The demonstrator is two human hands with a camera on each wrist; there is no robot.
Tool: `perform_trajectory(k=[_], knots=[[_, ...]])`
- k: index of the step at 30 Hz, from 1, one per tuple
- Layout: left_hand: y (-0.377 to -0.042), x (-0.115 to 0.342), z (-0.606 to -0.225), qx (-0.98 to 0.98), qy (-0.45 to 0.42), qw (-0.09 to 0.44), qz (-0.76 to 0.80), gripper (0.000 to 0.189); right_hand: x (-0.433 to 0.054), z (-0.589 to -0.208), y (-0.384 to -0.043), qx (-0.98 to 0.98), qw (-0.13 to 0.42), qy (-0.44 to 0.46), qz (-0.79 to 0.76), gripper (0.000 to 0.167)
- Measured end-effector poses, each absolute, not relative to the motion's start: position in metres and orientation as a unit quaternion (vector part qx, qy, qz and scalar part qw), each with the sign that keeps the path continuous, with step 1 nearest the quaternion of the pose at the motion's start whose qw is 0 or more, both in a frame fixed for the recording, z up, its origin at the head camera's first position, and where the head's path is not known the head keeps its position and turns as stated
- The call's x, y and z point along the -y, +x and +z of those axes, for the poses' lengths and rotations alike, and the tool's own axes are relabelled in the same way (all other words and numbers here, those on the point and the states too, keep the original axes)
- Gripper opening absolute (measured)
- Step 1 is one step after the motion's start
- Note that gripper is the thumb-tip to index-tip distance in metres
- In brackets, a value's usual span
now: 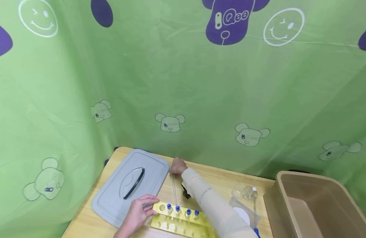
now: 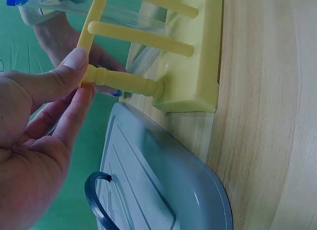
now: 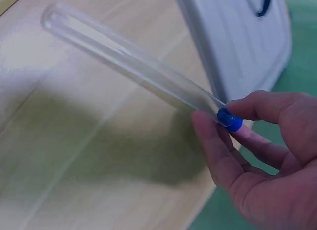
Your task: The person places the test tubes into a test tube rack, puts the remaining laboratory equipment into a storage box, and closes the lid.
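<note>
My left hand (image 1: pixel 136 211) pinches the top corner of a yellow test tube rack (image 2: pixel 185 86) between thumb and fingers. In the head view, several tubes with blue stoppers (image 1: pixel 178 209) stand in the rack's holes, and one hole at its left end (image 1: pixel 162 207) has no tube. Farther back, near the table's rear edge, is my right hand (image 1: pixel 178 166). Its thumb and fingers pinch the blue stopper (image 3: pixel 230 120) of a clear test tube (image 3: pixel 133 62). That tube slants over the wooden table in the right wrist view, its rounded end away from the hand.
A grey lid (image 1: pixel 117 185) with a black handle lies left of the rack. Right of my forearm are clear glassware (image 1: pixel 249 192), a white disc (image 1: pixel 242 215) and a blue-handled tool (image 1: pixel 256 231). A tall brown bin (image 1: pixel 272 211) stands at the right. Green curtain (image 1: pixel 201 99) hangs behind.
</note>
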State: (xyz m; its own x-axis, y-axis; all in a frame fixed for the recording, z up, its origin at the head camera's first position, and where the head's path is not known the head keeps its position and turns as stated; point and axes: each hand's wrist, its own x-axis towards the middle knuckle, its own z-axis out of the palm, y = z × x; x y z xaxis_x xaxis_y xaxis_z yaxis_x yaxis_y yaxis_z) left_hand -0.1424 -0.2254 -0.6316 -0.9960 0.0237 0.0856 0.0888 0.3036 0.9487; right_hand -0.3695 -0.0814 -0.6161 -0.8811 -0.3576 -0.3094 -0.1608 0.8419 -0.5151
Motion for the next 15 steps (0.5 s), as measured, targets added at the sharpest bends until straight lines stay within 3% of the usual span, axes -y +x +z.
perform_trajectory(k=[5,9,15], knots=[[-0.142,0.225,-0.633,0.809,-0.037,0.021,-0.587,0.039,0.065,-0.584,-0.371,-0.908,0.176,-0.158,-0.347,0.006],[-0.142,0.225,-0.633,0.81,-0.031,0.026,-0.586,0.039,0.061,-0.542,-0.365,-0.881,0.131,-0.224,-0.395,0.023],[-0.14,0.223,-0.63,0.809,-0.032,0.027,-0.586,0.04,0.05,-0.48,-0.33,-0.845,0.06,-0.291,-0.445,0.025]])
